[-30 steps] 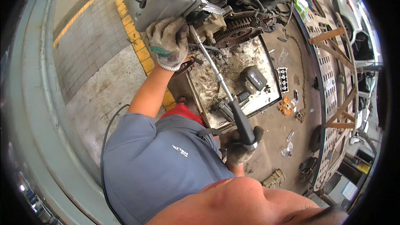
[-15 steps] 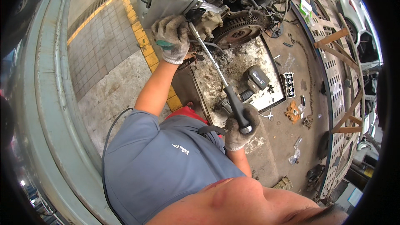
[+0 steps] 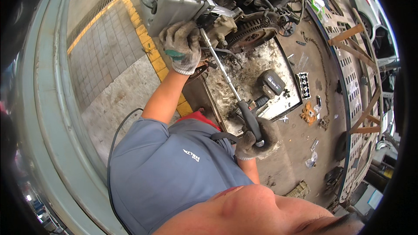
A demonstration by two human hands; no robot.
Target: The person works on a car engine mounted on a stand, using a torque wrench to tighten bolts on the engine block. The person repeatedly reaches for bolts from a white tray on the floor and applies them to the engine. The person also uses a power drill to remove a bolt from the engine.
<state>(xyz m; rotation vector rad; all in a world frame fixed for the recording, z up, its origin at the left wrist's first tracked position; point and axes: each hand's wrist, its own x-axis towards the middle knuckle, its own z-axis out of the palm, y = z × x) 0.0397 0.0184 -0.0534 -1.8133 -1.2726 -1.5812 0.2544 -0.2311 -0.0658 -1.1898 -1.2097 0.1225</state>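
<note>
A long-handled ratchet wrench (image 3: pixel 221 67), with a silver shaft and black grip, runs from the engine (image 3: pixel 178 6) down toward me. My left hand (image 3: pixel 180 45), in a dirty grey work glove with a green patch, is closed at the wrench's far end against the engine's lower edge; its fingers partly hide the wrench head and whatever it sits on. The black grip lies in my gloved right hand (image 3: pixel 263 139), thumb on the near side and fingers around the far side. Right of the wrench head is a toothed flywheel (image 3: pixel 252 37).
Below the engine lies a grimy white tray (image 3: pixel 283 56) with a dark rim, holding a black cordless power tool (image 3: pixel 271 82). Beyond it on the floor are a metal engine part (image 3: pixel 303 85), an orange rag (image 3: pixel 308 112) and a chain. A slotted metal platform (image 3: pixel 350 100) stands at right.
The wrench's grip end has shifted slightly down and right with my right hand, whose hold looks looser around it. My left hand stays at the wrench's far end.
</note>
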